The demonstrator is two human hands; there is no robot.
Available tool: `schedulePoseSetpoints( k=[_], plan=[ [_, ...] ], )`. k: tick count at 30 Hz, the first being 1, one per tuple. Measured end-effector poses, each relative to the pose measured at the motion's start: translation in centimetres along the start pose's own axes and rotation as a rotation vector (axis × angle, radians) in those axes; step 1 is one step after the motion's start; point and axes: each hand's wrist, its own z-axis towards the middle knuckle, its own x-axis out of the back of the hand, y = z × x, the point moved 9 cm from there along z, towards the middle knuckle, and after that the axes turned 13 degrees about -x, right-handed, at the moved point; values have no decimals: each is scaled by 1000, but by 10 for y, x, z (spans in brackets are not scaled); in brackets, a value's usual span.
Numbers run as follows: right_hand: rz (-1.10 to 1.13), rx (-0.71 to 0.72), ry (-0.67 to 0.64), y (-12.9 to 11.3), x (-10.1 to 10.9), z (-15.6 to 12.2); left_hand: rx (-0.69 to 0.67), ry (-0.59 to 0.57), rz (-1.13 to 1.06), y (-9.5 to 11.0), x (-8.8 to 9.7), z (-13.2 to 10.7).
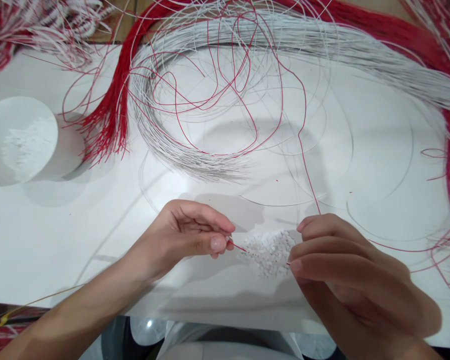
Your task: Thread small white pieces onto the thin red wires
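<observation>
My left hand (195, 232) is closed in a pinch on a thin red wire (239, 246), which sticks out to the right of the fingertips. A tiny white piece shows at those fingertips, too small to name. My right hand (363, 275) is closed too, thumb against fingers, with a short red wire tip poking out. Another red wire (310, 177) runs down from the tangle behind to the knuckles of this hand; whether both belong to one wire is hidden. Between the hands lies a small heap of tiny white pieces (272, 250) on the white table (172, 290).
A white tub (73, 150) holding more white pieces (26, 147) stands at the left. Behind the hands curves a thick bundle of white wires (150, 120), with loose red loops over it. Bundles of red wires (116, 105) lie at the back and right.
</observation>
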Motion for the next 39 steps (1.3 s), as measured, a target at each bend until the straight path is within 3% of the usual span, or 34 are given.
schedulePoseSetpoints(
  k=[10, 26, 33, 39],
  plan=[
    [-19, -3, 3, -1, 0, 1, -75, -33, 93, 8, -2, 2],
    [12, -106, 25, 10, 3, -3, -61, -177, 87, 14, -21, -5],
    [-13, -101, 24, 12, 5, -3, -153, -255, 294, 17, -21, -6],
    [-11, -80, 20, 11, 4, -4, -257, -230, 444, 24, -21, -5]
  ],
)
